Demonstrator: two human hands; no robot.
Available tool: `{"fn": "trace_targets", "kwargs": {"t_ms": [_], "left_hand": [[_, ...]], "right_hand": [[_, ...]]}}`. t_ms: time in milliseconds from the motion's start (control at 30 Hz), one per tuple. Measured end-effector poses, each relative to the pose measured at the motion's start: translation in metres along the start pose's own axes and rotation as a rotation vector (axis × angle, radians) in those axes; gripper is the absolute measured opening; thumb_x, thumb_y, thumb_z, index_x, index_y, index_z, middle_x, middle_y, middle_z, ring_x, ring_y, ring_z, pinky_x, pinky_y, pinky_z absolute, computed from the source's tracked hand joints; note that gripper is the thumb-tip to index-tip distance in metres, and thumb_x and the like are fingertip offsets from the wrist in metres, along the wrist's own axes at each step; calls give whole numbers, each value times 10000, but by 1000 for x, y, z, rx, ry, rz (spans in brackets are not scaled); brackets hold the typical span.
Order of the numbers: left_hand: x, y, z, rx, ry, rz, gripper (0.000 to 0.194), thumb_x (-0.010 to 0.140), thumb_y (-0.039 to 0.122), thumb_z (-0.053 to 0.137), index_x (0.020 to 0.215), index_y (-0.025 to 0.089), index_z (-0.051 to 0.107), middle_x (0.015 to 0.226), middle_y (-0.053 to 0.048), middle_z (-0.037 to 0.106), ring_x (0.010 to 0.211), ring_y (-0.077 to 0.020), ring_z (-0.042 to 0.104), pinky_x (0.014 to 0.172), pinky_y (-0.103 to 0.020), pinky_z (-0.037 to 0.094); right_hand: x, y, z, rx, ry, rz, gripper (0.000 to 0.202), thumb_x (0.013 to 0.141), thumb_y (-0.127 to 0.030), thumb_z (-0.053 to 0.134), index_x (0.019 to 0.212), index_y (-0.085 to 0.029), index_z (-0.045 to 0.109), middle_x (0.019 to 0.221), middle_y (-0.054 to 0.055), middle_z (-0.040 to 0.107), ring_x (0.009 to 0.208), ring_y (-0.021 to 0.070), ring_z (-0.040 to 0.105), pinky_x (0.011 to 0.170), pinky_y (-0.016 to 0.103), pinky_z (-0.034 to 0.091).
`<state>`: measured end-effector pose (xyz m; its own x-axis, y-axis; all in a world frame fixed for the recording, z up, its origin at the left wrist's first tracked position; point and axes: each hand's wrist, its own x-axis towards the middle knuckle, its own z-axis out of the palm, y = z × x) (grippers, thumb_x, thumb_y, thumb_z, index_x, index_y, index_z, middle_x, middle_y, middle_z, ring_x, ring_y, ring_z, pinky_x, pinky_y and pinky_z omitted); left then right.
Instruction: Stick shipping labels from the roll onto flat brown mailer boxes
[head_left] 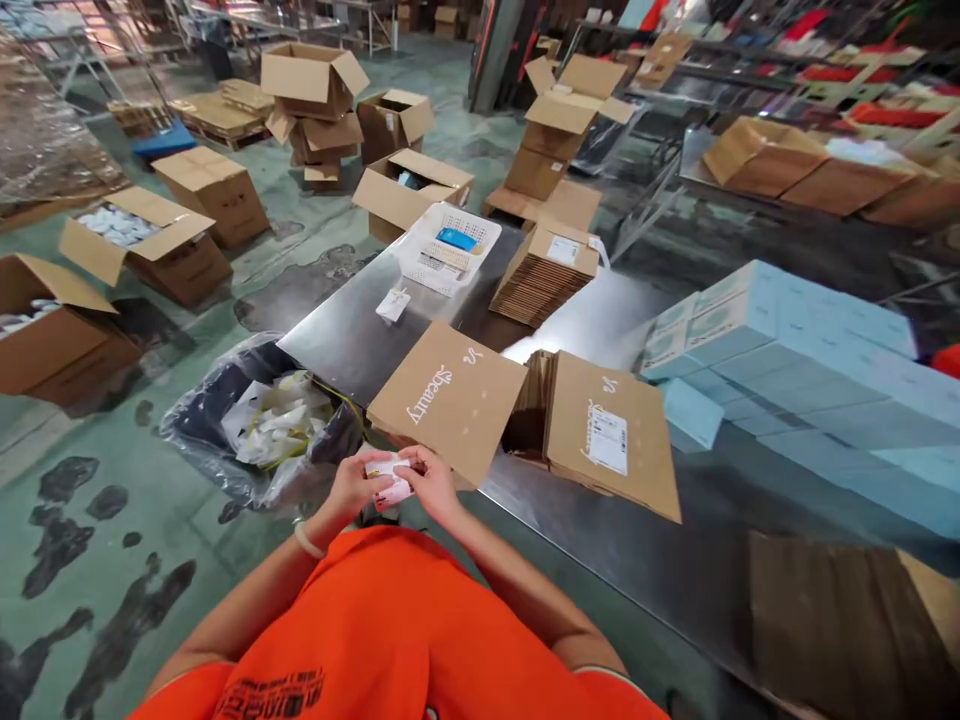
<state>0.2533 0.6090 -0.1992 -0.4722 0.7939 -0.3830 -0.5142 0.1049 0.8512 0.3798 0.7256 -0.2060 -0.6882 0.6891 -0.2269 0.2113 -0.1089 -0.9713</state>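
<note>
Between my two hands, close to my body, is a small white and pink label (391,482). My left hand (355,487) pinches its left side, and my right hand (433,484) pinches its right side. Just beyond my hands lies a flat brown cardboard piece (457,395) with white lettering, its corner over the table's edge. To its right rests a stack of folded cardboard (619,430) with a white label on top. A small white packet (393,304) lies farther up on the metal table (330,335).
A bin lined with dark plastic (187,425) holds crumpled paper left of the table. Farther back are a white basket (487,232) and a cardboard bundle (544,275). Light-blue boxes (795,350) are stacked at the right. Open cartons (172,255) stand on the floor.
</note>
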Motion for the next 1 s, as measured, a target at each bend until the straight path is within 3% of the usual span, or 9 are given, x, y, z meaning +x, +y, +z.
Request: {"fn": "trace_targets", "kwargs": {"t_ms": [167, 267, 400, 533, 600, 700, 800, 900, 1000], "left_hand": [[17, 7, 4, 208, 15, -33, 473, 480, 214, 965, 934, 137, 856, 793, -60, 827, 717, -211, 722, 721, -308, 556], [22, 9, 7, 237, -129, -105, 420, 497, 220, 958, 898, 134, 866, 819, -78, 840, 728, -231, 735, 732, -326, 562], [34, 0, 5, 234, -393, -254, 388, 568, 344, 964, 873, 117, 886, 912, -132, 855, 812, -293, 766, 804, -396, 589], [47, -21, -13, 265, -291, -240, 514, 496, 470, 1004, 843, 111, 880, 819, -126, 834, 725, -263, 732, 736, -372, 576], [48, -29, -29, 290, -241, -222, 551, 404, 541, 1022, 710, 121, 838, 690, -107, 787, 632, -239, 681, 656, -356, 554], [42, -27, -55, 303, -145, -126, 595, 441, 699, 967, 545, 167, 720, 540, -66, 678, 545, -205, 598, 562, -329, 497], [38, -8, -65, 338, 24, 67, 588, 624, 736, 869, 536, 191, 665, 526, -42, 618, 534, -175, 541, 524, -288, 430], [48, 23, -48, 399, 118, 179, 385, 692, 548, 863, 799, 190, 770, 509, 50, 530, 493, -132, 450, 506, -238, 351], [64, 49, -22, 506, 177, 223, 407, 692, 311, 835, 1082, 199, 806, 480, 106, 484, 472, -131, 421, 537, -235, 363]], "right_hand": [[-22, 3, -10, -192, 140, -276, 219, 893, -421, 694, 785, -245, 768, 836, 48, 736, 807, 214, 675, 755, 338, 540], [-19, -11, -29, -272, 255, -371, 254, 939, -380, 644, 764, -253, 776, 1141, 106, 742, 1030, 255, 690, 912, 407, 560], [38, -41, -74, -351, 543, -273, 184, 845, -373, 750, 725, -236, 728, 1159, 107, 694, 1119, 290, 640, 949, 425, 542], [103, -51, -110, -459, 628, -156, 203, 809, -379, 764, 709, -213, 701, 987, 79, 681, 1037, 280, 631, 1014, 438, 502], [115, -48, -112, -589, 648, -74, 216, 836, -396, 754, 897, -189, 763, 1088, 121, 709, 1119, 312, 623, 1062, 467, 474], [111, -41, -94, -827, 729, -41, 649, 896, -428, 741, 1461, -134, 615, 1541, 249, 566, 1459, 413, 465, 1192, 544, 373], [105, -37, -60, -988, 534, -161, 860, 964, -452, 669, 1672, -81, 353, 1749, 273, 326, 1628, 413, 275, 1285, 563, 269], [106, -38, -42, -1075, 204, -197, 854, 1004, -487, 605, 1683, -45, 335, 1763, 272, 303, 1665, 384, 235, 1327, 544, 216], [100, -39, -65, -1106, 304, -33, 808, 1030, -445, 548, 1660, 20, 346, 1749, 324, 281, 1667, 416, 224, 1327, 580, 197]]}}
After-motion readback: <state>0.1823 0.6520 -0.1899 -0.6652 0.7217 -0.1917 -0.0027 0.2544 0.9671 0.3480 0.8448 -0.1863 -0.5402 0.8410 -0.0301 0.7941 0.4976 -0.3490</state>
